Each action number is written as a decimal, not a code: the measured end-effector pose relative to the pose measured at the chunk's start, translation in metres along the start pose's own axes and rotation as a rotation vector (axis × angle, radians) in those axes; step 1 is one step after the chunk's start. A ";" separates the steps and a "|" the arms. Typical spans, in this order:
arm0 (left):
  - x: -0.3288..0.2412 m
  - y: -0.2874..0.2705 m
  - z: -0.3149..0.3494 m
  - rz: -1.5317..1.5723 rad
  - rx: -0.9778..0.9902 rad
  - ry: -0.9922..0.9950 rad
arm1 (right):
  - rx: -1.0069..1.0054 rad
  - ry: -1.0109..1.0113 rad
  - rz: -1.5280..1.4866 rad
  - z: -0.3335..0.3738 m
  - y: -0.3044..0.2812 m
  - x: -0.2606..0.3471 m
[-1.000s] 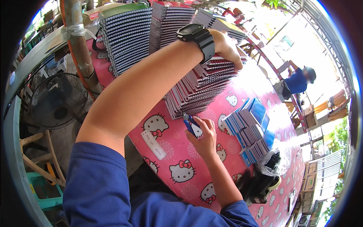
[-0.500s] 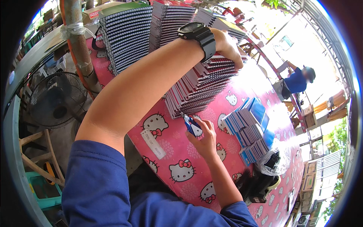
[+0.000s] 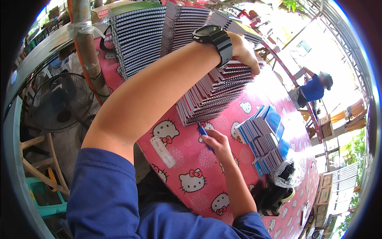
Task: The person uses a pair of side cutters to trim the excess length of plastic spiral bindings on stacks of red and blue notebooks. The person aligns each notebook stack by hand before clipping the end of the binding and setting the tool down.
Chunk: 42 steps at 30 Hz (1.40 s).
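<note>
My left hand [image 3: 243, 51], with a black watch on its wrist, reaches across to the far end of a leaning stack of red-and-white spiral notebooks [image 3: 207, 95]. Its fingers curl down over the wire-bound edge there. Lower down, my right hand [image 3: 220, 144] is closed round a pair of small pliers with blue handles [image 3: 203, 132]. The jaws touch or nearly touch the wire coil at the near end of the stack. My left forearm hides part of that stack.
Tall stacks of spiral notebooks [image 3: 139, 38] stand behind my left arm. Blue booklets [image 3: 262, 137] sit on the pink tablecloth [image 3: 203, 159] at right, by a tape dispenser [image 3: 276, 195]. A white label strip [image 3: 163, 152], a post [image 3: 85, 51], a fan [image 3: 61, 103] and another person [image 3: 312, 89] also show.
The pliers have turned in my right hand, and their handles look closer together. My left hand keeps its place on the stack. The whole view has shifted slightly.
</note>
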State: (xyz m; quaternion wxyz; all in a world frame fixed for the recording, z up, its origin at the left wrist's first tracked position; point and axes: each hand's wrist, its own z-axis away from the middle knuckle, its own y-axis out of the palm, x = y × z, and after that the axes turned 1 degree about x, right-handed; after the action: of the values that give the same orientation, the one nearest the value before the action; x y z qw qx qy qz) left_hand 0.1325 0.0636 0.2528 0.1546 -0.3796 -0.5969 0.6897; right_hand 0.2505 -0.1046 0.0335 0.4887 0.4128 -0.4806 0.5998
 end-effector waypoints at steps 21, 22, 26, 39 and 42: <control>0.000 0.000 -0.001 -0.041 0.008 -0.038 | 0.174 0.212 -0.471 -0.015 -0.004 -0.014; -0.001 -0.001 -0.001 -0.041 0.006 -0.038 | 0.175 0.210 -0.469 -0.014 -0.001 -0.014; 0.004 0.001 -0.004 -0.007 0.012 -0.045 | -0.191 -0.324 0.469 -0.001 0.018 -0.011; 0.002 -0.001 -0.005 -0.025 0.037 -0.054 | -0.347 -0.704 0.733 -0.009 0.013 -0.024; 0.002 0.000 -0.007 -0.044 0.032 -0.047 | 0.190 0.145 -0.186 -0.018 -0.008 -0.009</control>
State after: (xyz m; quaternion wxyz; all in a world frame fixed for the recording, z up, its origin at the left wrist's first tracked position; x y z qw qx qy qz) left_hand 0.1359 0.0697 0.2519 0.1618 -0.3476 -0.5975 0.7043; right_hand 0.2593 -0.0883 0.0225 0.5345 0.4553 -0.3448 0.6230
